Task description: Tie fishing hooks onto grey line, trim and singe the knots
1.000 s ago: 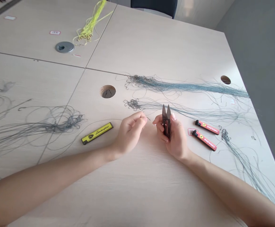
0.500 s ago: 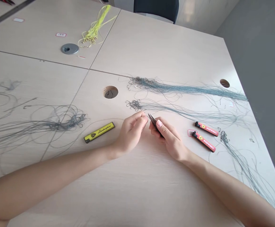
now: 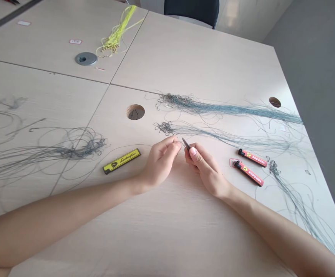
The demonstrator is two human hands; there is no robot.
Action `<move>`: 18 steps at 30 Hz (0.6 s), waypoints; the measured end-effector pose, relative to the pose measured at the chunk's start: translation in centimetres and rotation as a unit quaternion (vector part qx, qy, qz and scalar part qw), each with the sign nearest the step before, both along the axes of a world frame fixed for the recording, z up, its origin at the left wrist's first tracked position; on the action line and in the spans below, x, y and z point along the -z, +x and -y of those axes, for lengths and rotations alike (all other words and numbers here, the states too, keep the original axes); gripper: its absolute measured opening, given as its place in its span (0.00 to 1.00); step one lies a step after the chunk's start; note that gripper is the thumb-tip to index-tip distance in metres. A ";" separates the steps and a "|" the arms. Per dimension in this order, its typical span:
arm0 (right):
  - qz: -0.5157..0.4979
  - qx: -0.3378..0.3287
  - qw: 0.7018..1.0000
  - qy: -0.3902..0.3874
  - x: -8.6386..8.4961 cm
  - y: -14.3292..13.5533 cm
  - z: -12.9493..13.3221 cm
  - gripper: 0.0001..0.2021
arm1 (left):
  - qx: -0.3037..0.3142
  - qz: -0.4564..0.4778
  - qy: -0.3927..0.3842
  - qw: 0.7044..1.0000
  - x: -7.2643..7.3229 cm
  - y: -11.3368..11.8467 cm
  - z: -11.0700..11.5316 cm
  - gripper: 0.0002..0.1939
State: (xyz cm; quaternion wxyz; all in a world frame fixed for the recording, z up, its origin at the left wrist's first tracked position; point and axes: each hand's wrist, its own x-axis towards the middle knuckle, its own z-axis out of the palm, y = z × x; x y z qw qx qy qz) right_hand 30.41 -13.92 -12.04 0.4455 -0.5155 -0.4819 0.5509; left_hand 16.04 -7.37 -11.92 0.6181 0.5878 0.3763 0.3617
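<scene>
My left hand [image 3: 160,159] is closed in a pinch on a thin hook with line, whose tip shows at the fingertips. A dark pair of small snips [image 3: 186,144] is in my right hand [image 3: 204,167], its blades together and pointing up toward the left fingertips. The two hands are close but apart. Beyond them lies a small cluster of hooks [image 3: 165,127] with fine lines running right. A yellow lighter [image 3: 121,161] rests left of my left hand; a thin line passes above it toward that hand.
A larger blue-grey bundle of lines [image 3: 236,110] lies farther back. Red lighters [image 3: 252,157] [image 3: 248,173] and another hook bundle [image 3: 274,168] are at right. Tangled hooks [image 3: 89,149] lie left, yellow lines [image 3: 114,38] at the back. The table has a round hole [image 3: 135,112].
The snips' blades have closed together and turned slightly in my right hand. My left hand has stayed nearly in place, still pinching.
</scene>
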 end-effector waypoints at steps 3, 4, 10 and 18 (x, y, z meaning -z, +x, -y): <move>-0.001 0.000 1.000 -0.005 -0.1 0.0 0.0 0.18 | 0.002 0.003 -0.002 1.000 0.0 0.0 0.0 0.15; -0.001 0.000 1.000 -0.007 -0.1 0.0 0.0 0.18 | 0.002 0.005 0.002 1.000 0.0 0.0 0.0 0.15; -0.003 0.000 1.000 -0.002 -0.2 0.1 0.0 0.16 | 0.000 0.021 0.015 1.000 -0.1 0.1 0.0 0.15; -0.047 0.005 0.999 -0.011 -0.2 0.0 0.0 0.16 | 0.012 -0.004 0.010 1.000 0.0 -0.1 -0.1 0.16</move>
